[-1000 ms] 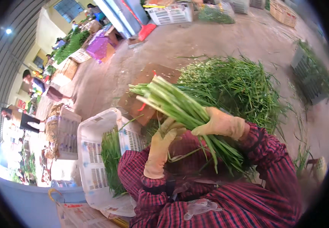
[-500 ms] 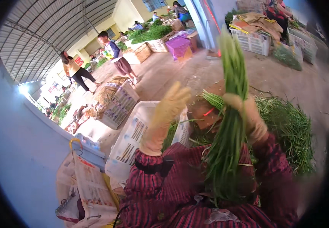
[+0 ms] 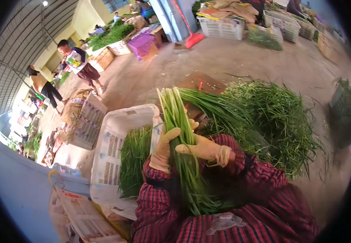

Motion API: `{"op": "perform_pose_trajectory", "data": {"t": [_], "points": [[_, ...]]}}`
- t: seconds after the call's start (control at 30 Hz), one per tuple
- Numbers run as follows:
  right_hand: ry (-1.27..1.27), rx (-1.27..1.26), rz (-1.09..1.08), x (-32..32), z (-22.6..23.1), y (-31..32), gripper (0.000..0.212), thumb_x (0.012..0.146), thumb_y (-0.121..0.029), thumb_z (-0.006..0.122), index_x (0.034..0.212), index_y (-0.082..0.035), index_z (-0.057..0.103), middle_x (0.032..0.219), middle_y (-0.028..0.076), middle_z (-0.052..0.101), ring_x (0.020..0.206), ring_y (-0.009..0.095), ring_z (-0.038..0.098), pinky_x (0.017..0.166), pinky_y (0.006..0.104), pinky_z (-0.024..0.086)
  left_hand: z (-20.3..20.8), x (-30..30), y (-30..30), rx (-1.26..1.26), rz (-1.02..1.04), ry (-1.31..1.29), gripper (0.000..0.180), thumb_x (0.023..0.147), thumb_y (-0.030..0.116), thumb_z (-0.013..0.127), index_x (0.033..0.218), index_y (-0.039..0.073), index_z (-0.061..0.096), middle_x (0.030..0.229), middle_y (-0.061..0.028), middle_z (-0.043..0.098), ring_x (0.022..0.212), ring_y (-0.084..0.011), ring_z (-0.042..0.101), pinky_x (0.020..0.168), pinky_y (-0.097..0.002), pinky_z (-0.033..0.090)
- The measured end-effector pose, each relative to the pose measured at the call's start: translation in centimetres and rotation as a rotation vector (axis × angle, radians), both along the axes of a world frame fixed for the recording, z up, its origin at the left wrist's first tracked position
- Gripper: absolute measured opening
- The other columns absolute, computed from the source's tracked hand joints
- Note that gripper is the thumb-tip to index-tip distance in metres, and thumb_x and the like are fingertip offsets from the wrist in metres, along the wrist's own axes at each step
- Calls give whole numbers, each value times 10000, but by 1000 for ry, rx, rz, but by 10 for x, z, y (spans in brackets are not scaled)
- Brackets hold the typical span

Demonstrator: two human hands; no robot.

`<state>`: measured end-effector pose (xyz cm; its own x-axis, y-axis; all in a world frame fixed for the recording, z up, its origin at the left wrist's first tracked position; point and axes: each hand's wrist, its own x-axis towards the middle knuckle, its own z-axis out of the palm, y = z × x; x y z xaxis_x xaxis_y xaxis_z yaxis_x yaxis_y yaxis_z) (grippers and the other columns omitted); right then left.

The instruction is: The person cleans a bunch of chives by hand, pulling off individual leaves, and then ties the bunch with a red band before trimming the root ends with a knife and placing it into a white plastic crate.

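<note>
A bunch of green chives (image 3: 174,115) with pale stem ends stands tilted in front of me, its leaf tips hanging toward my lap. My left hand (image 3: 163,150), in a cream glove, is closed round its left side. From the right, my right hand (image 3: 208,149), gloved alike, grips the same bunch with the thumb across its front; some of its fingers are hidden behind the stems. Just beyond lies another bunch of chives (image 3: 212,100), beside a large loose heap of greens (image 3: 274,121). Left of my hands, a white plastic crate (image 3: 109,121) holds more chives (image 3: 137,156).
A second crate (image 3: 96,218) leans by the blue wall (image 3: 17,182) at lower left. Farther off stands a loaded crate (image 3: 88,121), with a child (image 3: 78,65) and another person (image 3: 45,87) beyond. A red broom (image 3: 193,39) rests near the blue pillar (image 3: 165,20).
The bunch has come down and left, and its pale ends now point up. My left hand, open and apart before, has closed on it beside my right. The view has turned rightward.
</note>
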<state>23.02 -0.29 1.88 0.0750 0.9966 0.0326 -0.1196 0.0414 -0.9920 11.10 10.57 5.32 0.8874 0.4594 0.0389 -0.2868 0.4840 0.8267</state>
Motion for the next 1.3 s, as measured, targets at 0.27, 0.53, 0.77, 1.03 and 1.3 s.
{"op": "perform_pose_trajectory", "data": {"t": [0.27,0.53,0.77,1.03,1.3], "points": [[-83,127,-370,70,30,3,411,995,-312,631,1273,-10,603,1119,46,655,968,95,608,843,261,521,-5,-2,-4,-132,33,-23,770,833,241,739,1493,36,398,1223,-141,645,1103,-305,661,988,-441,552],[-629,302,-440,50,84,46,325,920,-334,649,1006,-28,717,951,202,703,898,356,677,824,408,529,-9,5,-4,-243,-16,73,669,811,310,787,1353,19,523,1104,-136,681,960,-244,698,813,-358,603],[-298,136,-203,49,82,36,265,864,-217,719,1090,-78,710,899,106,719,801,187,664,765,337,530,-20,-3,1,-206,5,13,601,838,258,733,1337,-6,524,1141,-166,668,991,-263,691,849,-385,600],[-940,204,-424,55,90,45,528,863,-362,732,1297,-86,611,787,109,679,747,282,671,673,404,516,-32,-1,12,-339,-97,-56,565,875,215,615,1367,-37,501,1255,-204,630,1065,-305,674,922,-432,579],[-720,246,-467,61,81,58,367,854,-384,689,1011,-54,728,953,197,717,917,392,677,818,453,525,-30,0,4,-364,-153,-94,503,945,243,559,1364,-30,506,1243,-179,647,1062,-293,679,925,-424,580]]}}
